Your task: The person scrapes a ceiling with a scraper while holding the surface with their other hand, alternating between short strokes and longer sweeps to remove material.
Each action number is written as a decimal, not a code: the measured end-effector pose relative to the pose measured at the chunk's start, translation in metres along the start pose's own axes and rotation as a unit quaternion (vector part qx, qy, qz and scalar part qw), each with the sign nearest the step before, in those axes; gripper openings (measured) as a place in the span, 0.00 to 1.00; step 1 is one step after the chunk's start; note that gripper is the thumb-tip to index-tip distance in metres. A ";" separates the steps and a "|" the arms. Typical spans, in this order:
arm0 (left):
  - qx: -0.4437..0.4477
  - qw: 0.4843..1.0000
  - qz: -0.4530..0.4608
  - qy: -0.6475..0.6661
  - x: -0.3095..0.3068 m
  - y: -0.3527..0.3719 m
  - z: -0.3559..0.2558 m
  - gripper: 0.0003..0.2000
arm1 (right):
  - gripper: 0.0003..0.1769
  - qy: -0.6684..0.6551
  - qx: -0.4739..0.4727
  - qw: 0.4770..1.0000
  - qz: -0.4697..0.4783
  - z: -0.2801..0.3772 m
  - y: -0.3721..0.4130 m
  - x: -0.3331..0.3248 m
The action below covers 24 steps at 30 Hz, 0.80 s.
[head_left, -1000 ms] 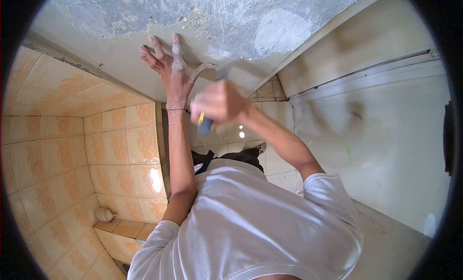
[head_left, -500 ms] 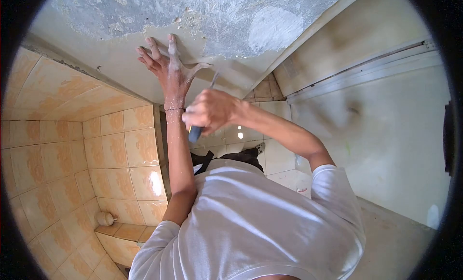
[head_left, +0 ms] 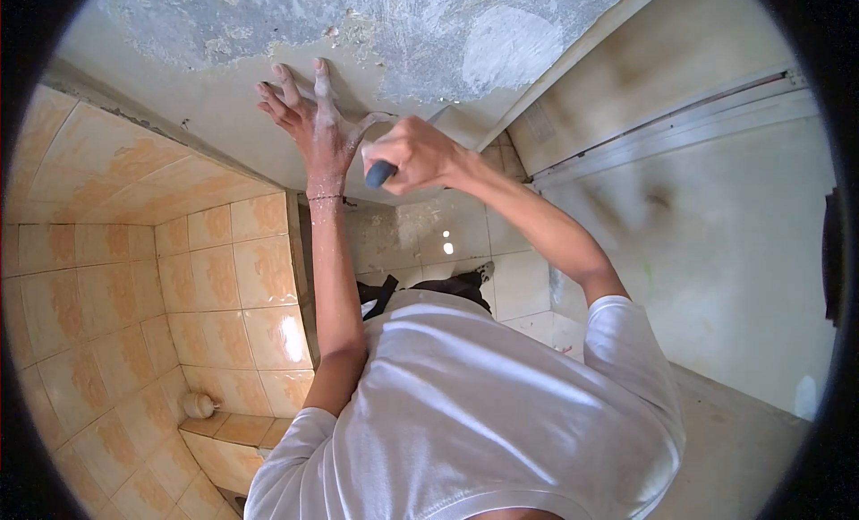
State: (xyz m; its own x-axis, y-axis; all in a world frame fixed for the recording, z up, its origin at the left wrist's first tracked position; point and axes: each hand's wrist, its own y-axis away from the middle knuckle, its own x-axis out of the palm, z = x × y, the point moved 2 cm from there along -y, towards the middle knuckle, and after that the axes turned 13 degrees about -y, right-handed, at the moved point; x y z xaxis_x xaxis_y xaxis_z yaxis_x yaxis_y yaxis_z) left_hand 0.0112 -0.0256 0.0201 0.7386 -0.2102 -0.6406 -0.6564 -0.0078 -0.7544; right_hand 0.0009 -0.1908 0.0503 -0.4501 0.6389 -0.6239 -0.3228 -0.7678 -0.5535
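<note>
My left hand (head_left: 315, 126) lies against the wall with its fingers spread, dusted with white powder. My right hand (head_left: 416, 153) is wrapped round the dark handle of a scraper (head_left: 382, 173), just right of my left thumb. Its blade points up toward the wall and is mostly hidden behind my right hand. Above both hands the wall (head_left: 394, 37) shows rough grey where the surface coat has come off, with a ragged edge. Below that edge, a smooth pale coat (head_left: 215, 117) still covers the wall.
Orange-patterned tiles (head_left: 206, 260) cover the wall and ledge at left, with a small round pale object (head_left: 199, 404) on the ledge. A pale panel (head_left: 716, 225) with a metal rail stands at right. Light floor tiles (head_left: 519, 278) and a dark shoe (head_left: 484, 271) show below.
My right hand has moved up and slightly right with the scraper, closer to the wall's ragged edge. My left hand stays in place on the wall.
</note>
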 end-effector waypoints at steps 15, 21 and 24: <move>0.003 1.000 0.002 0.007 -0.004 0.000 0.000 0.60 | 0.05 -0.093 -0.077 0.993 0.001 0.038 -0.009 0.014; 0.000 1.000 0.004 0.012 -0.004 -0.001 -0.001 0.60 | 0.05 -0.081 -0.051 0.995 0.007 0.030 0.001 0.019; 0.004 1.000 0.006 0.005 -0.005 0.000 -0.001 0.60 | 0.05 -0.062 -0.090 0.994 0.016 0.047 -0.008 0.018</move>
State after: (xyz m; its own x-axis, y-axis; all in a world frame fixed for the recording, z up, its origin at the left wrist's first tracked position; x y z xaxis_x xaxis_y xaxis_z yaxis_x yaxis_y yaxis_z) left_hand 0.0076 -0.0258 0.0233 0.7291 -0.2205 -0.6480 -0.6640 0.0019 -0.7477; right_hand -0.0443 -0.1751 0.0695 -0.5605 0.5945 -0.5765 -0.1564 -0.7596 -0.6313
